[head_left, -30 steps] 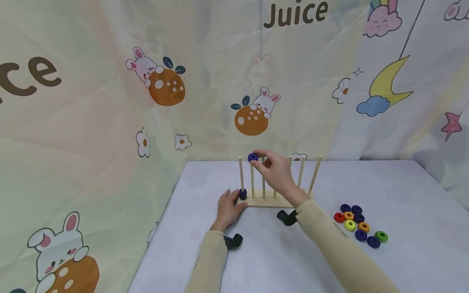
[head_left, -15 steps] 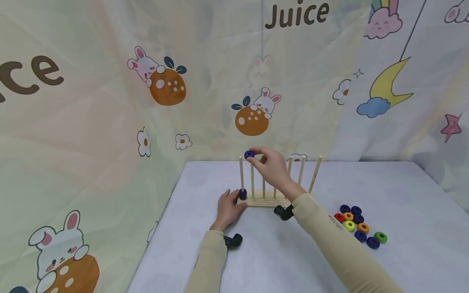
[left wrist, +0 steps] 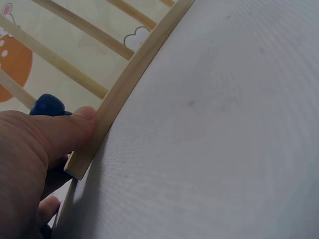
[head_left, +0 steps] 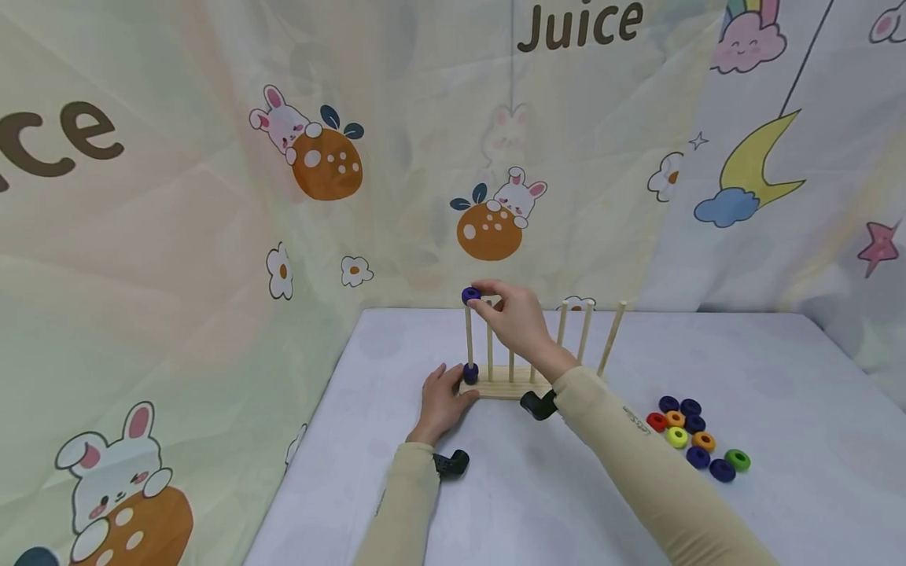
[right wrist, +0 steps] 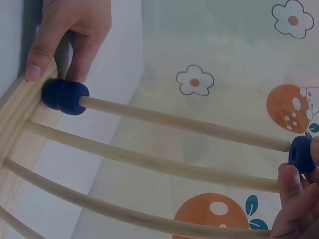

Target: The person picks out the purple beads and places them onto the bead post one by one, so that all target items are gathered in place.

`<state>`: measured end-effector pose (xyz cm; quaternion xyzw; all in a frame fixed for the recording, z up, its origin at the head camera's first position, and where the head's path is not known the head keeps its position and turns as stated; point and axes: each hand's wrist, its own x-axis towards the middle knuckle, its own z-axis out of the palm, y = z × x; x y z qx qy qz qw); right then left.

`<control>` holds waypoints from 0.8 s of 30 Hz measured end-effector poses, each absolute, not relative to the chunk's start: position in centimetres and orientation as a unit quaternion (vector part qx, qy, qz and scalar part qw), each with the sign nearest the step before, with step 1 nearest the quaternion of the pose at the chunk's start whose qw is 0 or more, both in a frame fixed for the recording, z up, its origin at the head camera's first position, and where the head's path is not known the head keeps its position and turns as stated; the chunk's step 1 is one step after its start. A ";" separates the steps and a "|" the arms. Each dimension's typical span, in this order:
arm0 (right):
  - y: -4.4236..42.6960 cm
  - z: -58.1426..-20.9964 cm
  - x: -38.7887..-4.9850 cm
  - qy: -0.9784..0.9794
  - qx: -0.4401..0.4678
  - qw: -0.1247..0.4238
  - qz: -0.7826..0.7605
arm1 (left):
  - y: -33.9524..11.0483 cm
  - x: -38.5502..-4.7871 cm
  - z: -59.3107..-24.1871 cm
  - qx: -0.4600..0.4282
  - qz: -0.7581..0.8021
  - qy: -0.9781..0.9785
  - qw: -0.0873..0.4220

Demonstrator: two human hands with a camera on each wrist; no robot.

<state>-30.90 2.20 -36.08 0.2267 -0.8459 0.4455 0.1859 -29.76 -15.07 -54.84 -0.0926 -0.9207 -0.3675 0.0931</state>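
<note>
right hand [head_left: 519, 318], pinching a blue ring [head_left: 470, 295], partly hides middle pegs [head_left: 512, 366]

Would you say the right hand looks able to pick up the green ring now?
Probably not yet: the right hand pinches a blue ring by the tip of the leftmost peg, though nothing covers the green ring.

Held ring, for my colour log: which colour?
The ring is dark blue, clearest in the right wrist view.
</note>
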 end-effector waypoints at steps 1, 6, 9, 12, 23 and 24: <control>2.1 -36.1 -30.9 -0.847 0.225 0.185 0.444 | -15.1 -29.8 -54.8 -0.093 -0.368 -0.920 0.094; 2.0 -36.3 -31.1 -0.855 0.216 0.179 0.437 | -15.0 -29.9 -54.8 -0.091 -0.369 -0.920 0.092; 1.9 -36.4 -31.2 -0.856 0.217 0.180 0.433 | -15.0 -29.9 -54.7 -0.085 -0.370 -0.921 0.086; 1.8 -36.6 -31.3 -0.857 0.221 0.182 0.428 | -15.0 -29.9 -54.7 -0.075 -0.370 -0.923 0.076; 1.5 -37.1 -31.2 -0.866 0.216 0.177 0.414 | -15.0 -29.9 -54.7 -0.081 -0.365 -0.924 0.082; 1.5 -37.1 -31.2 -0.867 0.216 0.176 0.414 | -15.1 -29.9 -54.7 -0.078 -0.364 -0.925 0.079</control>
